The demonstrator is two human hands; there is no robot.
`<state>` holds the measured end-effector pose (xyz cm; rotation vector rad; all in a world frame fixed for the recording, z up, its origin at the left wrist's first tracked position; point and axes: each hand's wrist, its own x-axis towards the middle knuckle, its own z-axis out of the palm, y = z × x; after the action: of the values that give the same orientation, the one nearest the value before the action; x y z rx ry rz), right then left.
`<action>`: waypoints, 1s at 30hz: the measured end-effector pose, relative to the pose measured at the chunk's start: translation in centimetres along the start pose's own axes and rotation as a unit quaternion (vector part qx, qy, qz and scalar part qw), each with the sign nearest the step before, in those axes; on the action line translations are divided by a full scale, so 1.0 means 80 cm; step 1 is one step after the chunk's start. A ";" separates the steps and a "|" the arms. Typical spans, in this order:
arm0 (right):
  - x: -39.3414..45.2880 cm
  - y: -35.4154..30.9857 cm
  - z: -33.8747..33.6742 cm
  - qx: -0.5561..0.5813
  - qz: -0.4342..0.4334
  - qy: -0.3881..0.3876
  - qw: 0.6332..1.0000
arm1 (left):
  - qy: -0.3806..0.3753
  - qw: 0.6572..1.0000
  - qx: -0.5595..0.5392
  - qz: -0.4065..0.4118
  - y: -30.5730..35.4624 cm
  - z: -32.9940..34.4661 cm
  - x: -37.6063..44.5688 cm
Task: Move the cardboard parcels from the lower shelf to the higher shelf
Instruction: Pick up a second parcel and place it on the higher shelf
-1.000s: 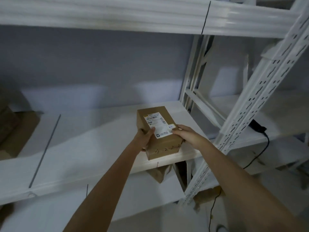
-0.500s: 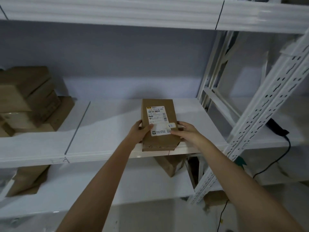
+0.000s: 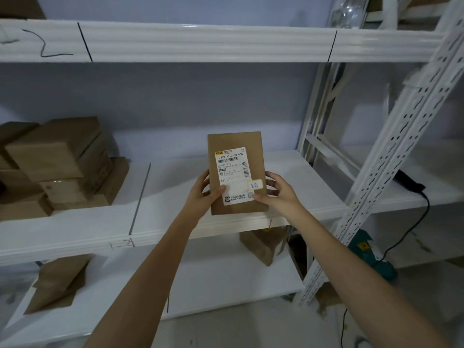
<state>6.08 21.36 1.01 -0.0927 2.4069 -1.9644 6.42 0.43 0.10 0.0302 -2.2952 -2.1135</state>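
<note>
We hold the parcel [image 3: 236, 172] in both hands, label side facing us: the left hand [image 3: 200, 194] clasps its left edge with the thumb across the label's lower corner, and the right hand [image 3: 278, 194] clasps its right edge with the thumb on the label's lower right. It stands tilted up in front of the higher shelf [image 3: 175, 222], its bottom edge about level with the shelf's front lip; we cannot tell whether it rests there or hangs just above.

The risks we see from here:
- Both grips sit low on the parcel, so the tall upper part could tip if we loosen one hand too soon.
- If we let go near the lip, the parcel could slide off onto the lower shelf [image 3: 226, 280], where another parcel [image 3: 261, 244] and a flat one [image 3: 57, 285] lie.
- Pushing it in at a slant could catch its bottom edge on the lip.
- The stack [image 3: 62, 162] at the left is well apart, so a knock there looks unlikely to us.
</note>
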 end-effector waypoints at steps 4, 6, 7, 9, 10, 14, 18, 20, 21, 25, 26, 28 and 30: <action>-0.025 -0.014 0.016 -0.005 -0.013 0.016 1.000 | -0.001 1.000 0.010 0.024 0.006 -0.017 -0.018; -0.040 -0.024 0.024 -0.010 -0.030 0.012 0.999 | 0.006 0.999 0.016 0.034 0.014 -0.027 -0.035; -0.047 -0.028 0.028 -0.012 -0.038 0.008 0.999 | 0.009 0.999 0.016 0.036 0.018 -0.033 -0.044; -0.064 -0.038 0.037 -0.011 -0.060 0.003 0.998 | 0.019 0.999 0.019 0.046 0.027 -0.047 -0.068; -0.074 -0.044 0.042 -0.011 -0.075 -0.001 0.997 | 0.026 0.998 0.022 0.051 0.032 -0.054 -0.080; -0.112 -0.067 0.068 -0.006 -0.141 -0.032 0.990 | 0.075 0.993 0.039 0.078 0.053 -0.088 -0.131; -0.140 -0.102 0.099 0.002 -0.173 -0.071 0.982 | 0.138 0.983 0.063 0.105 0.088 -0.125 -0.186; -0.149 -0.122 0.114 0.003 -0.192 -0.087 0.978 | 0.164 0.977 0.074 0.118 0.106 -0.146 -0.210; -0.155 -0.133 0.123 0.007 -0.205 -0.094 0.974 | 0.178 0.973 0.081 0.126 0.117 -0.155 -0.223; -0.165 -0.180 0.162 0.044 -0.258 -0.120 0.958 | 0.223 0.953 0.122 0.166 0.165 -0.200 -0.256; -0.167 -0.192 0.168 0.051 -0.265 -0.124 0.955 | 0.230 0.949 0.124 0.175 0.175 -0.210 -0.260; -0.168 -0.222 0.195 0.058 -0.302 -0.120 0.944 | 0.238 0.941 0.117 0.209 0.194 -0.248 -0.267; -0.167 -0.244 0.201 0.067 -0.316 -0.126 0.938 | 0.243 0.936 0.111 0.229 0.208 -0.263 -0.262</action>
<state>20.90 2.64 16.78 -1.1667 2.2350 -2.1472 27.97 -18.58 18.36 0.0155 -1.9834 -1.4239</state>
